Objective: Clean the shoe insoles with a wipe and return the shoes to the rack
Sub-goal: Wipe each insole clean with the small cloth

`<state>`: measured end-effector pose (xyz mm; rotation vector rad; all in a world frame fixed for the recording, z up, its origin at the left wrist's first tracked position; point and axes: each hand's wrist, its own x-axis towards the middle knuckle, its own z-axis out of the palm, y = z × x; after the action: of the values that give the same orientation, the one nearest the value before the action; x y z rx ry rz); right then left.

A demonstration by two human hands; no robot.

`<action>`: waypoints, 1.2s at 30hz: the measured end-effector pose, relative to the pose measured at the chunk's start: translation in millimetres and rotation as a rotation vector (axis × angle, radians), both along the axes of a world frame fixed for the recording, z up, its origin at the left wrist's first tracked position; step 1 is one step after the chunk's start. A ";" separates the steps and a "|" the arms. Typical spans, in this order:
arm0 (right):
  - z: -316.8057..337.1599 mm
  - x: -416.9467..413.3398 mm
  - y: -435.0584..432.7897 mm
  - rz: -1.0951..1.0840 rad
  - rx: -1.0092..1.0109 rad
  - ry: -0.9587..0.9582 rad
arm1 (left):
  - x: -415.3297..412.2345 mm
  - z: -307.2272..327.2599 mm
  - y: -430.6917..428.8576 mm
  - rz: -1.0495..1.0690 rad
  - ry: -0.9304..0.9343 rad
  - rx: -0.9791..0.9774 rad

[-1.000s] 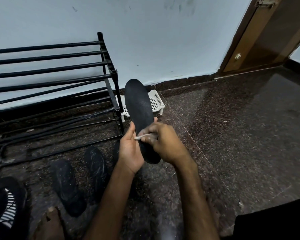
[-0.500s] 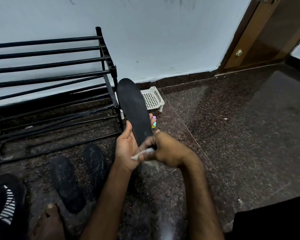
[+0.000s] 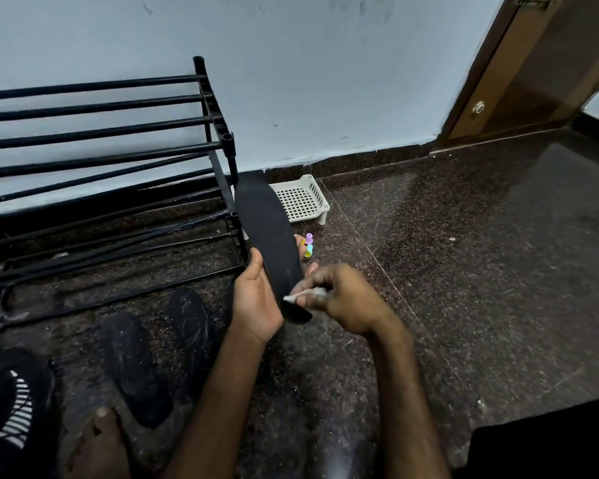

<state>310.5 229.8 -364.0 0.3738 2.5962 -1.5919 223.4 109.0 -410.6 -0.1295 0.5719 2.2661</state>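
My left hand (image 3: 256,302) grips a long black insole (image 3: 268,233) by its lower part and holds it up, tilted away from me. A small crumpled white wipe (image 3: 303,294) is pinched in my right hand (image 3: 343,299) and pressed against the insole's lower end. The black metal shoe rack (image 3: 97,146) stands at the left against the wall, its bars bare. Two more dark insoles (image 3: 135,368) (image 3: 192,323) lie flat on the floor in front of the rack. A black shoe with white stripes (image 3: 11,409) sits at the bottom left.
A small white perforated plastic basket (image 3: 301,200) stands beside the rack's right end, with a small colourful bottle (image 3: 308,244) in front of it. My bare foot (image 3: 97,444) is at the bottom left. A brown door (image 3: 533,67) fills the far right corner above dark granite floor.
My right hand has slid the wipe down the insole from its middle to its lower end. The view has tilted down a little.
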 end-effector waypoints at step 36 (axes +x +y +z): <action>15.0 -13.6 39.8 -0.932 -0.340 0.542 | 9.0 8.2 -7.9 -0.195 0.180 -0.065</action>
<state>296.9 269.6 -349.0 1.4522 2.5235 -2.6767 232.3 101.1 -402.4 0.0953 0.7213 2.0828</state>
